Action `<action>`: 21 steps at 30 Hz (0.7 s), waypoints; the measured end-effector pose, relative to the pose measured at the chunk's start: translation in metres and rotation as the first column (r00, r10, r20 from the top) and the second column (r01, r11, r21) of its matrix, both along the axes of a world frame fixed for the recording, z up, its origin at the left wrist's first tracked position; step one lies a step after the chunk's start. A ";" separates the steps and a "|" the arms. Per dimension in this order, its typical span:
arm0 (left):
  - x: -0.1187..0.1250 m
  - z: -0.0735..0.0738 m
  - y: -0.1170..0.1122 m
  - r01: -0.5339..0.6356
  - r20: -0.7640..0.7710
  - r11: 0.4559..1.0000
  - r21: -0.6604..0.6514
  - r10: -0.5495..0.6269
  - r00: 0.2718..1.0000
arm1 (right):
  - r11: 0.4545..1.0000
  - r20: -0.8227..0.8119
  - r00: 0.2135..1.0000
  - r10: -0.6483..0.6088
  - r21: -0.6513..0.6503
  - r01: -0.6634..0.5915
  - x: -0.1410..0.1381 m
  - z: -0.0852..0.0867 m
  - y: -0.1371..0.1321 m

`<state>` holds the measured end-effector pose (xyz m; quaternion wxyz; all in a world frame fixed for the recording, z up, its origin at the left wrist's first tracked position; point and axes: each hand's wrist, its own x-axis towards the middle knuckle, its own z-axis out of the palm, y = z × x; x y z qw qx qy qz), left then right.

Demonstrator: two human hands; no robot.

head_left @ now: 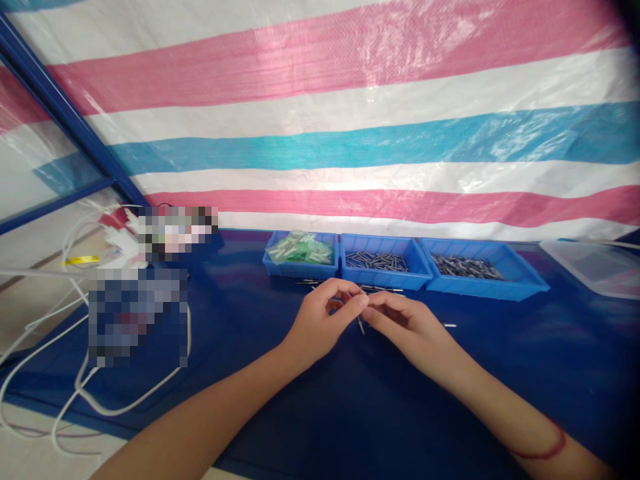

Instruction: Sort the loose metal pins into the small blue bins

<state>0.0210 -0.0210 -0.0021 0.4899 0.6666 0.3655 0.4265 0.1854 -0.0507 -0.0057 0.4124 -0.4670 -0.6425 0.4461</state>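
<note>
My left hand (323, 320) and my right hand (403, 323) meet fingertip to fingertip above the blue table (350, 407). Both are pinched together around a small metal pin (361, 325) that hangs down between them. Several loose metal pins (380, 289) lie on the table just beyond my fingers. Behind them stand three blue bins in a row: the left bin (301, 257) holds pale green plastic pieces, the middle bin (383, 261) and the right bin (480, 270) hold small metal pins.
White cables (100, 393) loop over the table's left side by blurred objects. A clear plastic tray (597, 267) sits at the far right. A striped pink, white and blue tarp (350, 120) hangs behind the table.
</note>
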 end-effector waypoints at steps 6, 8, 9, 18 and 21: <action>-0.002 0.003 0.000 0.012 -0.024 0.994 0.106 -0.010 1.000 | 1.000 -0.018 1.000 0.013 0.012 -0.013 -0.001 0.002 -0.001; -0.003 0.003 0.001 0.009 -0.028 0.987 0.161 -0.005 1.000 | 1.000 -0.039 0.999 -0.009 0.026 0.010 0.000 0.002 -0.001; -0.003 0.004 0.001 0.007 -0.032 0.982 0.191 -0.001 0.999 | 0.999 -0.049 0.998 -0.026 0.032 0.028 0.000 0.002 -0.001; -0.005 0.007 0.005 -0.008 -0.098 0.958 0.285 0.038 0.994 | 0.979 -0.088 0.976 -0.199 0.031 0.203 0.007 0.004 -0.002; -0.006 0.006 0.006 0.022 -0.149 0.959 0.284 0.022 0.989 | 0.966 -0.067 0.968 -0.242 0.081 0.247 0.008 0.006 -0.002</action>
